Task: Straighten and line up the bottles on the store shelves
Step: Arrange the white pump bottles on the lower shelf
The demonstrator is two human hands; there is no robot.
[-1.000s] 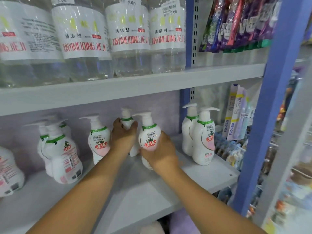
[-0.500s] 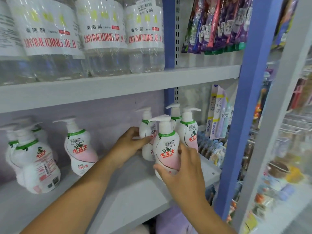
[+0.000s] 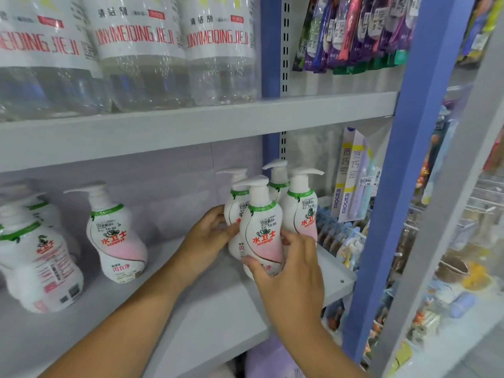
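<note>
Four white pump-top bottles with green neck bands and pink-shaded labels now crowd the right end of the grey metal shelf [image 3: 191, 317], and two of them are in hand. The right hand [image 3: 289, 271] has its fingers and thumb curled round the lower body of the front bottle [image 3: 263, 230], whose label faces outward; the left hand [image 3: 210, 236] wraps the side of the bottle just behind it [image 3: 234, 211], touching the front one. Two more stand against the blue upright post [image 3: 403, 159] — a rear bottle [image 3: 278, 175] and a front-right bottle [image 3: 301, 211], close beside the held pair. To do this step well, I would set each base flat before letting go, turn the pump spouts to match their neighbours, and bring the front labels level with the shelf edge, leaving no gap on the right. The bodies look like smooth, glossy plastic with a pinched waist, so a grip low on the swell seems steadier than one at the narrow neck. Well apart to the left stands a lone matching bottle [image 3: 116, 236], and farther left a blurred bottle [image 3: 41, 266] turned to show its back label — both likely still to be lined up. Overhead sit large clear bottles with white wrap labels [image 3: 139, 50]; beside the shelf hang toothbrush packs [image 3: 351, 175].
</note>
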